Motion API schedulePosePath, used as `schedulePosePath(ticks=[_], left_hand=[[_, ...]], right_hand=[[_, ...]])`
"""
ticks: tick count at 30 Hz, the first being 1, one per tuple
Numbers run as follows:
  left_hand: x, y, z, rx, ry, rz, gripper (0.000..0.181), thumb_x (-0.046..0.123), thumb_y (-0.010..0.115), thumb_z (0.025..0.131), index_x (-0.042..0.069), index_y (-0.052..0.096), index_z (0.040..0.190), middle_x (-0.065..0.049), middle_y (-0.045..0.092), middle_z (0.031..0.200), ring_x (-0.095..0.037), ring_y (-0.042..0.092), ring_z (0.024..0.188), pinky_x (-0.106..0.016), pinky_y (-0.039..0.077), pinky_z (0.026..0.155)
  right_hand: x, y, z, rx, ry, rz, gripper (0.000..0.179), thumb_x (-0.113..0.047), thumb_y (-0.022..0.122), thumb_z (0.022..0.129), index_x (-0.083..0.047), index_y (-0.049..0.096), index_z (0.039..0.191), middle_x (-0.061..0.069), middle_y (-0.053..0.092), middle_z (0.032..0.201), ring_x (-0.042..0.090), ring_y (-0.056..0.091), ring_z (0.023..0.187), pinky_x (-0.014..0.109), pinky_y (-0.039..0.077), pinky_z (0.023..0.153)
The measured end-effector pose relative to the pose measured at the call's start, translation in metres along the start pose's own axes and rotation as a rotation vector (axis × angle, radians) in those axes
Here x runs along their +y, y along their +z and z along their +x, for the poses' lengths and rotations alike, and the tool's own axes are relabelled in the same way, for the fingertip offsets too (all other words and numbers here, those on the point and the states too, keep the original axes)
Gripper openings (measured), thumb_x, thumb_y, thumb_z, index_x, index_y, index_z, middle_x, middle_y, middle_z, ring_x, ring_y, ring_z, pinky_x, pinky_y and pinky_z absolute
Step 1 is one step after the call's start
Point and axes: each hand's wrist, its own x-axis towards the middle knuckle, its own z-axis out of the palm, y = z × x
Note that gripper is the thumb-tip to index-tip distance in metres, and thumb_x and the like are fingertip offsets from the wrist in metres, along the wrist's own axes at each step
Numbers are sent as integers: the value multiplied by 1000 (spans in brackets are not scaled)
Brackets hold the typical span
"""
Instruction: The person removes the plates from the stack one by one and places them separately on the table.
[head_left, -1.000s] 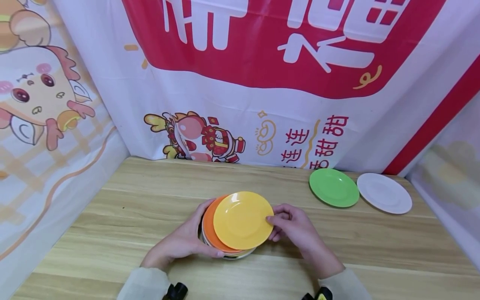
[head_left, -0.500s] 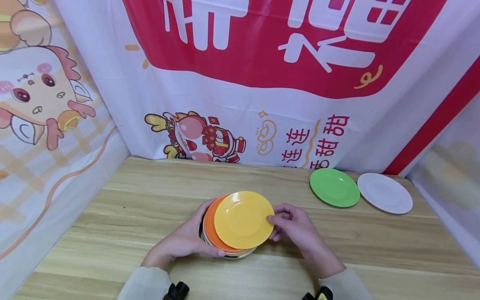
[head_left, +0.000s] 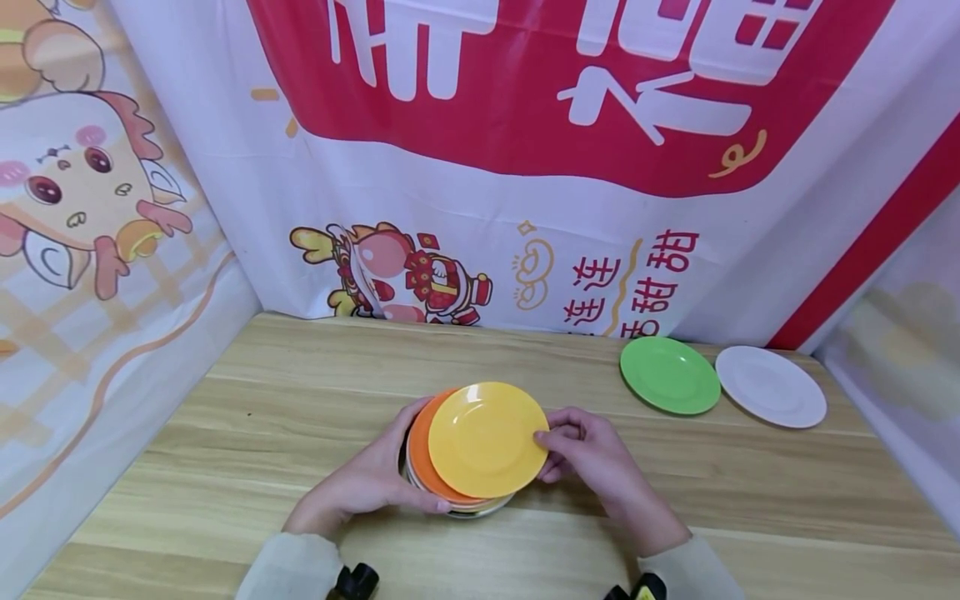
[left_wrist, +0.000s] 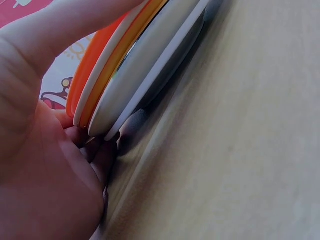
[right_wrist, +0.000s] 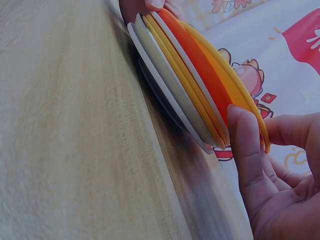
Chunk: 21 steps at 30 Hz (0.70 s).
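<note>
My left hand (head_left: 375, 471) holds the left side of a plate stack, thumb along the near edge and fingers around the far side. In the left wrist view, an orange plate (left_wrist: 85, 75) tops white, yellow and pale plates (left_wrist: 125, 85). On the right, my right hand (head_left: 588, 454) pinches the rim of a yellow plate (head_left: 487, 442) between thumb and finger. This plate overlaps the orange plate (head_left: 420, 454) and is shifted toward the right. The right wrist view shows the yellow plate (right_wrist: 225, 60) tilted, its pinched edge raised off the orange one.
A green plate (head_left: 669, 375) and a white plate (head_left: 770, 387) lie side by side at the back right of the wooden table (head_left: 225, 450). Behind the table hangs a red and white printed cloth (head_left: 450, 150). Another printed cloth (head_left: 82, 208) lines the left side.
</note>
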Motion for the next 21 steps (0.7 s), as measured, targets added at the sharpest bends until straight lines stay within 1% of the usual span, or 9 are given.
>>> schedulePosePath(ticks=[5,11,16,21], left_hand=[[-1,0,0,-1,-3,-2,124,19,103,69,26,27,166,2,45,164,-26,42,149,-53,32,127],[-1,0,0,-3,-21,-9,125,22,103,71,26,25,168,5,44,167,-23,41,151,-55,25,130],[-2,0,-1,-2,-29,-11,124,25,103,72,28,24,168,6,43,167,-22,41,152,-54,25,130],[-1,0,0,1,-14,-20,124,23,103,71,28,25,168,7,43,167,-22,40,152,-56,22,131]], right_hand=[[-1,-1,-1,2,3,34,40,-15,74,100,8,61,131,8,77,94,18,73,72,30,66,70],[-2,1,-2,26,-3,53,39,-12,73,100,9,63,131,9,78,98,18,74,77,30,66,71],[-2,2,-2,47,-6,52,38,-11,72,101,9,64,131,11,78,100,19,75,79,30,66,72],[-2,3,-2,64,-7,51,36,-11,71,101,9,65,131,11,77,100,18,74,80,30,66,72]])
